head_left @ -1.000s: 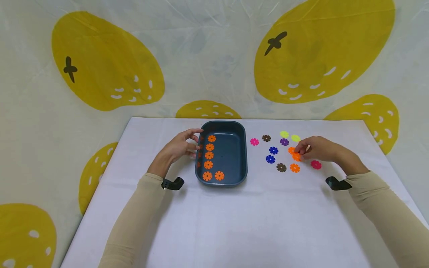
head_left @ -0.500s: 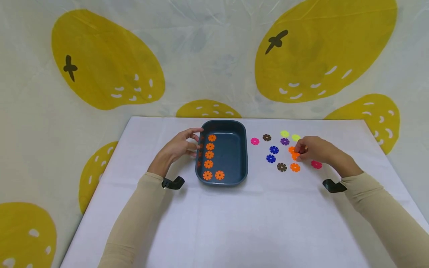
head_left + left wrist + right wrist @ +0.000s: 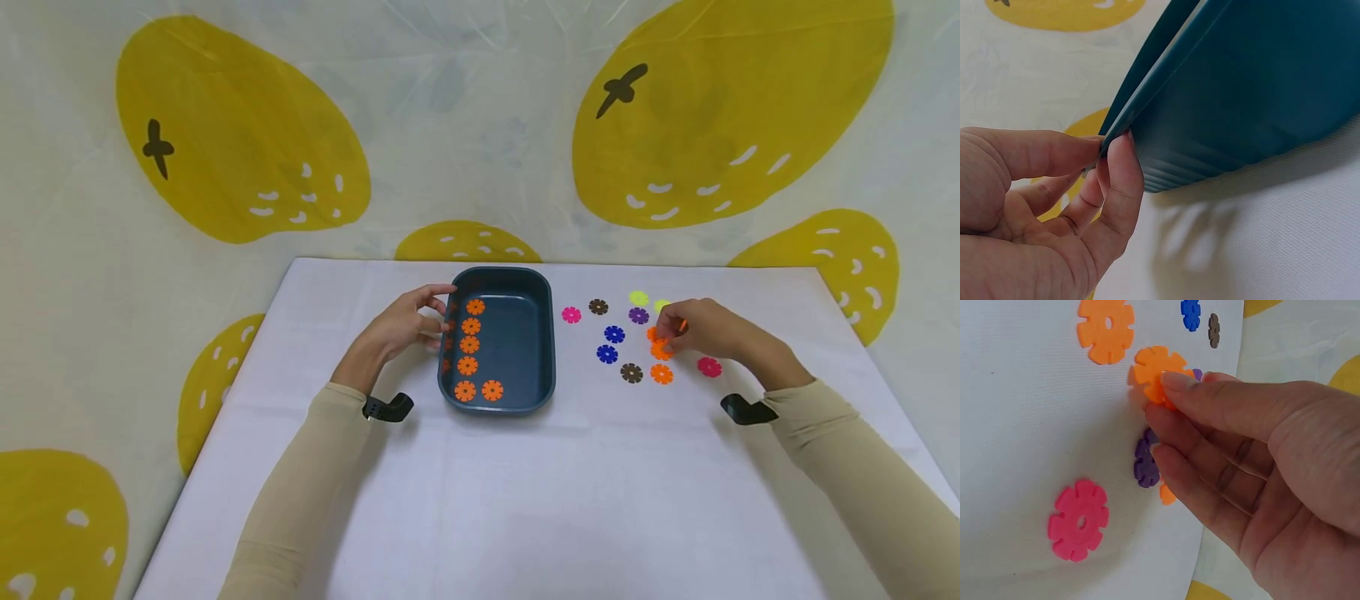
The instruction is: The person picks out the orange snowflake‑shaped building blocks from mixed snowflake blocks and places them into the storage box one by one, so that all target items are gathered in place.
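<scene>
My left hand (image 3: 401, 329) pinches the left rim of a dark blue plastic tray (image 3: 522, 350), thumb on one side and fingers on the other in the left wrist view. Several orange notched flower-shaped discs (image 3: 469, 344) lie inside the tray, in a column along its left with one more at the bottom. To the right of the tray, my right hand (image 3: 708, 327) pinches an orange disc (image 3: 1150, 369) between thumb and index finger, close over the cloth. A sliver of orange (image 3: 683, 326) also shows among that hand's fingers.
Around the right hand lie loose discs: orange (image 3: 662, 374), red-pink (image 3: 709, 367), brown (image 3: 632, 372), blue (image 3: 607, 354), purple (image 3: 639, 316) and yellow (image 3: 639, 297). A pink disc (image 3: 572, 315) is nearest the tray. A patterned cloth (image 3: 480, 125) hangs behind the white table (image 3: 480, 500).
The right hand has shifted slightly left and up, and a sliver of orange now shows among its fingers. The left hand has kept its grip on the tray's rim.
</scene>
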Motion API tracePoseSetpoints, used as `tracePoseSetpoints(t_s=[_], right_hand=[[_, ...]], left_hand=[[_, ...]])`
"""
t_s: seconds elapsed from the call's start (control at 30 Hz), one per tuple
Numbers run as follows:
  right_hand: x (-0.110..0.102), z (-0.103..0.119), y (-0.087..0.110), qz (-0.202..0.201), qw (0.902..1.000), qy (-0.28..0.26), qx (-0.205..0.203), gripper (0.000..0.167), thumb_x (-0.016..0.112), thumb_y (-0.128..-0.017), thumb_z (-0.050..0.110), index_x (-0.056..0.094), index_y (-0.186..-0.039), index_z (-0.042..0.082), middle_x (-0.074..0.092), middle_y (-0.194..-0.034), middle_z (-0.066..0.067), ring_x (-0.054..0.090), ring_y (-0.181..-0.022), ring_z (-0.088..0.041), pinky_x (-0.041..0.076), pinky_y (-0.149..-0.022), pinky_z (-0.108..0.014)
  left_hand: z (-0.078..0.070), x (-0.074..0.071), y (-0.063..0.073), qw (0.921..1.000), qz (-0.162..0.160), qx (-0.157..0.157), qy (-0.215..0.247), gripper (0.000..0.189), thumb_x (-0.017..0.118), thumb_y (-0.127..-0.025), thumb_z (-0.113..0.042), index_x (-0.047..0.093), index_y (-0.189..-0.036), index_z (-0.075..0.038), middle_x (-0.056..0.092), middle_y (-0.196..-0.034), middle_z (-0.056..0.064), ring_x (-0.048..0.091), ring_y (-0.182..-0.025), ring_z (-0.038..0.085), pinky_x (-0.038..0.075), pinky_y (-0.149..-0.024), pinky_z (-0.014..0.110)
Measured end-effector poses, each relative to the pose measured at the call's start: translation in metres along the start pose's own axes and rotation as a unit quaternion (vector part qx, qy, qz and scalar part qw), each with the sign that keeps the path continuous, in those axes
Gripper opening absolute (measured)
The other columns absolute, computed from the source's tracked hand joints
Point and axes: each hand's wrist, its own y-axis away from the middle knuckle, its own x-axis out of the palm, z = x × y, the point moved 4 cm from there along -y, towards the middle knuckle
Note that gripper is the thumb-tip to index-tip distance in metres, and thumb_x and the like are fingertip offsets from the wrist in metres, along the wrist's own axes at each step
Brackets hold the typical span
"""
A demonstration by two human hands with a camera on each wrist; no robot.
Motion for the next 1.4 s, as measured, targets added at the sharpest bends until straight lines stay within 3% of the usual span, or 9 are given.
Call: tracePoseSetpoints(t_s=[0.23, 0.53, 0.73, 0.93, 1.4], right_hand=[[-0.004, 0.005, 0.0, 0.043, 0.999, -0.006, -0.008, 0.007, 0.075, -0.09, 0.009, 0.076, -0.097, 0.01, 0.07, -0.091, 0.0, 0.06, -0.087, -0.019, 0.055, -0.079, -0.033], [-0.012, 0.022, -0.003, 0.066, 0.9966, -0.048, -0.008, 0.015, 0.071, -0.094, 0.012, 0.079, -0.106, 0.01, 0.075, -0.098, -0.002, 0.067, -0.089, -0.023, 0.057, -0.079, -0.036], [-0.017, 0.036, -0.007, 0.071, 0.9951, -0.062, -0.03, 0.016, 0.072, -0.094, 0.013, 0.08, -0.108, 0.013, 0.076, -0.102, -0.001, 0.068, -0.092, -0.021, 0.058, -0.08, -0.034], [-0.02, 0.051, -0.013, 0.081, 0.9914, -0.089, -0.05, 0.017, 0.072, -0.094, 0.015, 0.079, -0.109, 0.016, 0.076, -0.102, 0.001, 0.069, -0.098, -0.029, 0.059, -0.087, -0.041], [-0.027, 0.094, -0.032, 0.092, 0.9841, -0.101, -0.114, 0.018, 0.067, -0.098, 0.013, 0.078, -0.113, 0.013, 0.076, -0.107, -0.001, 0.069, -0.101, -0.027, 0.056, -0.086, -0.026]], left_hand=[[-0.001, 0.0, 0.0, 1.0, 0.0, 0.002, -0.005, 0.073, 0.058, -0.087, 0.012, 0.045, -0.153, -0.018, 0.045, -0.119, 0.013, 0.061, -0.099, 0.029, 0.06, -0.071, 0.035], [0.0, 0.0, 0.001, 1.0, 0.002, 0.006, 0.002, 0.074, 0.058, -0.086, 0.013, 0.046, -0.152, -0.018, 0.046, -0.118, 0.013, 0.062, -0.1, 0.029, 0.06, -0.07, 0.035], [-0.001, 0.0, 0.001, 1.0, 0.0, 0.002, -0.001, 0.073, 0.059, -0.086, 0.012, 0.047, -0.151, -0.021, 0.046, -0.119, 0.013, 0.062, -0.1, 0.029, 0.06, -0.071, 0.035], [-0.001, 0.0, 0.001, 1.0, -0.001, -0.001, -0.001, 0.074, 0.058, -0.086, 0.012, 0.047, -0.151, -0.02, 0.046, -0.119, 0.013, 0.062, -0.102, 0.029, 0.061, -0.072, 0.035], [0.0, -0.001, 0.001, 1.0, -0.001, -0.003, 0.0, 0.073, 0.058, -0.087, 0.012, 0.047, -0.151, -0.021, 0.045, -0.119, 0.013, 0.061, -0.103, 0.03, 0.061, -0.072, 0.035]])
